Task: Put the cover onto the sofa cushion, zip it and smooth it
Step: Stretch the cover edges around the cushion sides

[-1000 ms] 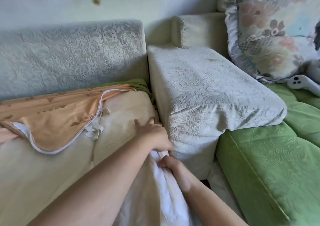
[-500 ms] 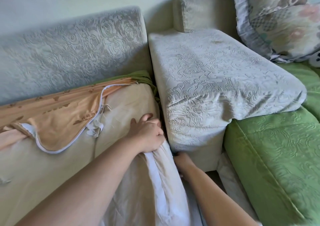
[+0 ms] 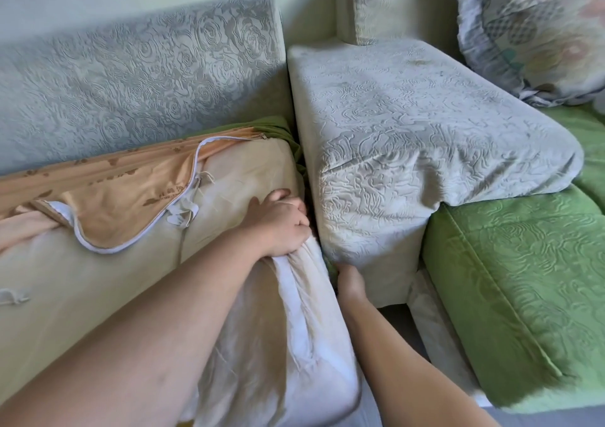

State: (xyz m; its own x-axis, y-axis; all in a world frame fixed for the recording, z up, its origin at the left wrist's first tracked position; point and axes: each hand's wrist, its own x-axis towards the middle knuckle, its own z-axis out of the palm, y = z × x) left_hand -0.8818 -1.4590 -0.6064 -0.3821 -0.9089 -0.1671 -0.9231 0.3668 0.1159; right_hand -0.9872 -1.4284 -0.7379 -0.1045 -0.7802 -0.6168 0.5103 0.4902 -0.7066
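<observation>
A large cream sofa cushion (image 3: pixel 98 289) lies across the left of the seat. An orange cover (image 3: pixel 121 204) with a white zip edge is folded back over its far side, and a green cover edge (image 3: pixel 275 129) shows at the far right corner. My left hand (image 3: pixel 278 223) is shut on a bunch of the cushion's cream fabric at its right end. My right hand (image 3: pixel 348 276) reaches down into the narrow gap between the cushion and the grey armrest block; its fingers are hidden there, so whether it grips anything cannot be seen.
A grey embossed back cushion (image 3: pixel 137 66) stands behind. The grey armrest block (image 3: pixel 409 138) presses against the cushion's right end. Green seat cushions (image 3: pixel 510 282) lie to the right, with a floral frilled pillow (image 3: pixel 540 27) at the top right.
My right hand has let go of the white fabric and moved down into the gap by the armrest block. My left hand keeps its grip. The camera has come closer and tilted down.
</observation>
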